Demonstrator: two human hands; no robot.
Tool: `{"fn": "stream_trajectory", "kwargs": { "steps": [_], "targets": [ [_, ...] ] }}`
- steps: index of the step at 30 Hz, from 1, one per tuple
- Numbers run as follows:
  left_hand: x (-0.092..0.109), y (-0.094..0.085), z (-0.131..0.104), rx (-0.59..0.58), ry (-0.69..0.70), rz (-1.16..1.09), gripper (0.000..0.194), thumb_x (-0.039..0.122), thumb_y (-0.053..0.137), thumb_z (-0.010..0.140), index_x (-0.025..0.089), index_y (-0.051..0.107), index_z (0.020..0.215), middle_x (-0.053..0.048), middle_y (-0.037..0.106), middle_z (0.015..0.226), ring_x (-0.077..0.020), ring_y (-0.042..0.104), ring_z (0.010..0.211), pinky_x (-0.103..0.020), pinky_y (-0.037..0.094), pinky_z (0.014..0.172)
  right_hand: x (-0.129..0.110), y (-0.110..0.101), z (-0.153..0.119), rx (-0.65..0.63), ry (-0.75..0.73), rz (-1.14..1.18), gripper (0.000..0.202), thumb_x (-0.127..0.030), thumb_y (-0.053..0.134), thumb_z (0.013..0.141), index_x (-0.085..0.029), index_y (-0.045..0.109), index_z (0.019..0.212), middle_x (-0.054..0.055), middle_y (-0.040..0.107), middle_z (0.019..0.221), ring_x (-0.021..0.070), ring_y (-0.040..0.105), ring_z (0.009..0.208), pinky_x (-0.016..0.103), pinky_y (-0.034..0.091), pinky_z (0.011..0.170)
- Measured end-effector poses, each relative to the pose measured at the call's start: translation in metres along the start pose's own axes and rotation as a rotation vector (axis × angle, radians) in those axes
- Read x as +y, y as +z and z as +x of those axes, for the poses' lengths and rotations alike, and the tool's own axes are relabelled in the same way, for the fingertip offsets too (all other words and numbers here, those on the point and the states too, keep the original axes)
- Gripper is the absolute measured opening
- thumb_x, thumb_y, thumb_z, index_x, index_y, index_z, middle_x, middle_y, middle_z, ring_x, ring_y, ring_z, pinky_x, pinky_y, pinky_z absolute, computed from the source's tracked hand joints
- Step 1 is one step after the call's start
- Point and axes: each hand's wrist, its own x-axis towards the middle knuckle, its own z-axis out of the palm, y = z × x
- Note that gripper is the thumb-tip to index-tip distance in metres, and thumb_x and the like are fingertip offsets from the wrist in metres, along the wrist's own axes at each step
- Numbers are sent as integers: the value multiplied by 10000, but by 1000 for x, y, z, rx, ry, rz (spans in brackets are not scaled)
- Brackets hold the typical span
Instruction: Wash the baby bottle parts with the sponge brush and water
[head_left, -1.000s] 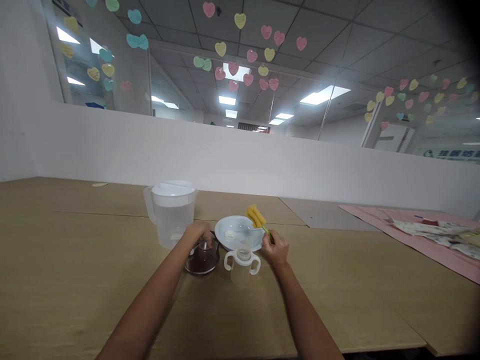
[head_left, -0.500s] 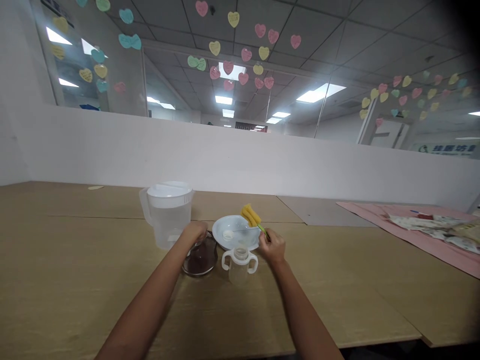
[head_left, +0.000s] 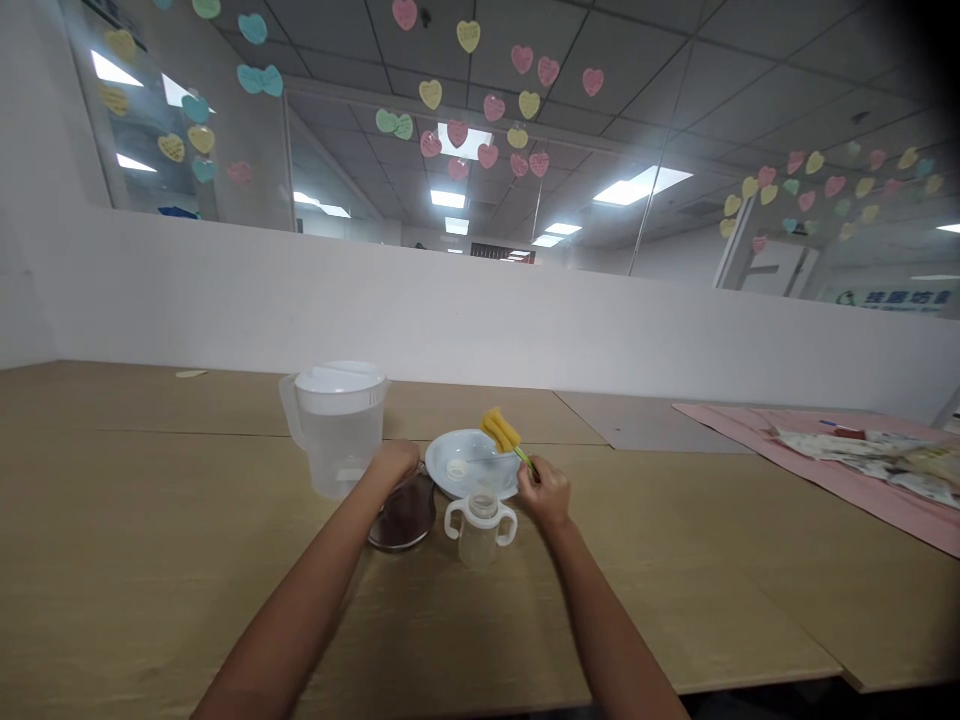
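My right hand point(head_left: 545, 490) is closed around the green handle of a bottle brush with a yellow sponge head point(head_left: 500, 430). The sponge hangs over the back right rim of a white bowl point(head_left: 439, 480), in which a small white ring-like piece point(head_left: 457, 468) lies. My left hand point(head_left: 397, 463) is curled over the back of a dark brown dish point(head_left: 403, 515); its fingertips are hidden, so what they hold cannot be made out. Between my forearms stands a clear baby bottle point(head_left: 478, 540) with two white handles and an uncapped top.
A lidded translucent pitcher point(head_left: 341, 430) stands just left of my left hand. To the far right, a pink cloth point(head_left: 735, 425) carries patterned packets point(head_left: 847, 455). A white wall point(head_left: 450, 320) with glass above it closes off the table's back.
My left hand has shifted very slightly to the right over the brown dish. The right hand and the brush are almost still.
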Motion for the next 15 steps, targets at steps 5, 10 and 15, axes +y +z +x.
{"fn": "stream_trajectory", "kwargs": {
  "steps": [5, 10, 15],
  "targets": [
    [5, -8, -1, -92, -2, 14, 247, 189, 574, 622, 196, 688, 841, -80, 694, 829, -191, 630, 654, -251, 472, 614, -1, -1, 1, -18, -6, 1, 192, -223, 438, 779, -155, 550, 640, -14, 494, 480, 85, 430, 442, 204, 288, 467],
    [8, -5, -3, -23, -25, 92, 241, 184, 607, 591, 134, 682, 814, -142, 672, 904, -240, 617, 792, -287, 471, 685, -3, -2, 3, -8, -15, -22, 201, -223, 438, 777, -159, 537, 614, -19, 478, 461, 84, 418, 432, 205, 278, 460],
    [5, 2, 3, 72, -27, 117, 224, 205, 599, 636, 130, 672, 833, -153, 659, 925, -252, 598, 879, -315, 454, 761, -3, -3, 3, -19, -17, -21, 196, -221, 434, 782, -164, 543, 630, -16, 496, 477, 89, 439, 440, 206, 289, 466]
  ]
}}
